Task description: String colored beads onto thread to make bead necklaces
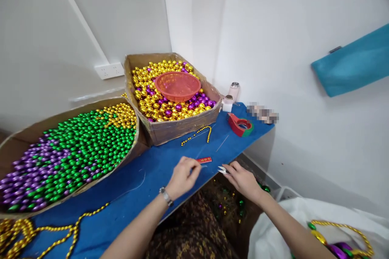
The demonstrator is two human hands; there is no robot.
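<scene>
My left hand (184, 176), with a metal watch on the wrist, is over the front edge of the blue-covered table. Its thumb and forefinger pinch a thin, clear thread (205, 166), whose end sticks out to the right. Just behind those fingers lies a small red strip with gold marks (205, 160). My right hand (243, 180) is closed on what look like small thread snips (223, 169); two pale, pointed blades stick out slightly apart, pointing left toward the thread. The palm hides their handles.
Cardboard boxes hold green, purple and gold beads (91, 149) and larger gold beads (152, 101) under a red basin (178, 87). A tape dispenser (240, 125), a short gold bead string (200, 129) and long gold strands (73, 230) lie on the blue table (164, 158). White sacking (273, 226) is at right.
</scene>
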